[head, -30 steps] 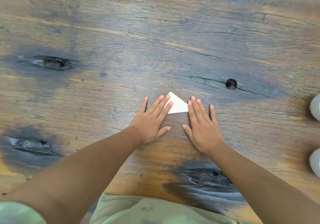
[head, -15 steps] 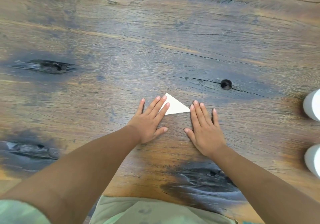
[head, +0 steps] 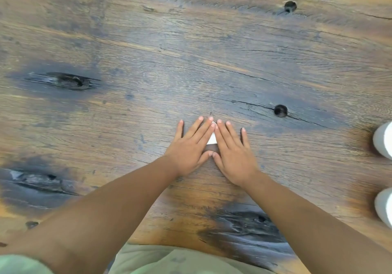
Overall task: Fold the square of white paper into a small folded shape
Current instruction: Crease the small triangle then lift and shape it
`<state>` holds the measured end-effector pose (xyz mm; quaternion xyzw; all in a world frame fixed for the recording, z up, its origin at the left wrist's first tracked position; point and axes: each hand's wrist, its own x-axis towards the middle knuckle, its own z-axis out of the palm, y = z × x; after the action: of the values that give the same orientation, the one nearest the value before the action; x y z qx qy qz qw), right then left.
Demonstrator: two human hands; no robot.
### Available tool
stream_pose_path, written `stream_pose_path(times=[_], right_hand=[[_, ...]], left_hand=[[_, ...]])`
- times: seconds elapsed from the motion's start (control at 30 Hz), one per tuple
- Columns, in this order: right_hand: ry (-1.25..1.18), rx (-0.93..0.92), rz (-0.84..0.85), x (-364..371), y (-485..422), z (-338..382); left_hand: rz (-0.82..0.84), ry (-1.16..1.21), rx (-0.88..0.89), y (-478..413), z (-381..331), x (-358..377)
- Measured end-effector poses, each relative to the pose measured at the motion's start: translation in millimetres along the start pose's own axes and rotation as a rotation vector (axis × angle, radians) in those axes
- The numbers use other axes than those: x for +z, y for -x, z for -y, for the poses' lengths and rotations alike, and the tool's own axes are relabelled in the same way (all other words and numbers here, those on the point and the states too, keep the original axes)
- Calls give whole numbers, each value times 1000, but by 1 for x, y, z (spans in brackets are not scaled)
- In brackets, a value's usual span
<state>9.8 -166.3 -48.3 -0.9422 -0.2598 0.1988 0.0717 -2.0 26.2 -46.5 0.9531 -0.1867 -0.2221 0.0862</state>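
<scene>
The white paper (head: 212, 139), folded into a small triangle, lies flat on the wooden table (head: 191, 61). Only a narrow sliver of it shows between my two hands. My left hand (head: 191, 146) lies flat over its left part with fingers spread, palm down. My right hand (head: 232, 150) lies flat over its right part, also palm down. The index fingers and the thumbs of both hands nearly touch, so they frame the visible strip of paper. Most of the paper is hidden under the fingers.
Two white cylindrical objects stand at the right edge, one (head: 384, 140) farther from me and one (head: 385, 206) nearer. The rough table has dark knots and small holes (head: 280, 110). The table's near edge runs just above my green clothing (head: 169, 261).
My right hand has slid left onto the paper and my left hand has shifted right, so both now cover the triangle that lay mostly exposed between them before.
</scene>
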Motion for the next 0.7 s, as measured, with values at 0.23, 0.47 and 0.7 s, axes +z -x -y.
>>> stream_pose_path(times=[0.23,0.47,0.7], right_hand=[[49,0,3,16,0,-4],[54,0,13,18,-1,-5],[79,6,10,20,-2,-6]], left_hand=[[-17,-32,8,-3,5,15],[-24,-37,20,-3,5,14],[-57,-59,-4,39,19,32]])
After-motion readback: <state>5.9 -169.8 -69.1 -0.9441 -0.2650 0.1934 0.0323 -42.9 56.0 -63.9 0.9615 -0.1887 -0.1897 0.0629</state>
